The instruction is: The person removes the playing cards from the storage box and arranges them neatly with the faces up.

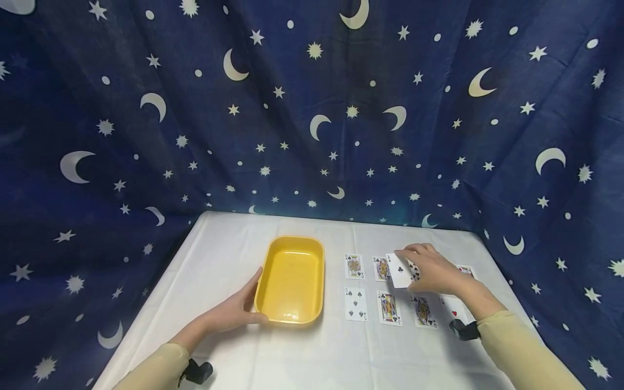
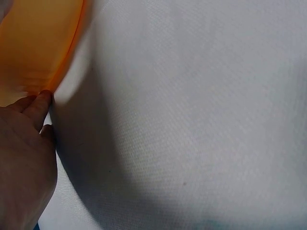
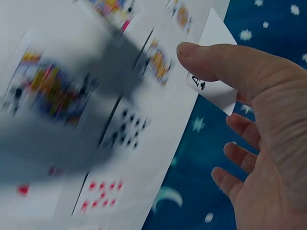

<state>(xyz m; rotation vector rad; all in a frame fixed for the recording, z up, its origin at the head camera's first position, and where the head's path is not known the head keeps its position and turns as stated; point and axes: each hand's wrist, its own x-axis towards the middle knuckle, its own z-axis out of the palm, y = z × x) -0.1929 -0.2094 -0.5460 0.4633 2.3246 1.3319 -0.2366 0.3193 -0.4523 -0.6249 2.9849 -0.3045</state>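
My left hand [image 1: 234,310] holds the near left corner of a yellow plastic tray [image 1: 291,243], thumb at the front rim and fingers along the left side. In the left wrist view, fingertips [image 2: 42,98] press at the orange-looking rim. Held up in my right hand [image 1: 431,271] is an ace of clubs [image 1: 400,272], pinched between thumb and fingers above the far row of cards. The right wrist view shows the thumb across its face, the other fingers spread behind. Beneath lie a queen card [image 1: 381,269] and a black-pip card [image 3: 125,128], partly covered in the head view.
Face-up playing cards lie in two rows on the white cloth [image 1: 312,360]. The near row has a five of spades [image 1: 356,304], two face cards and a heart card [image 1: 454,310]. A king card [image 1: 354,266] starts the far row. A dark blue star-and-moon curtain [image 1: 312,108] surrounds the table.
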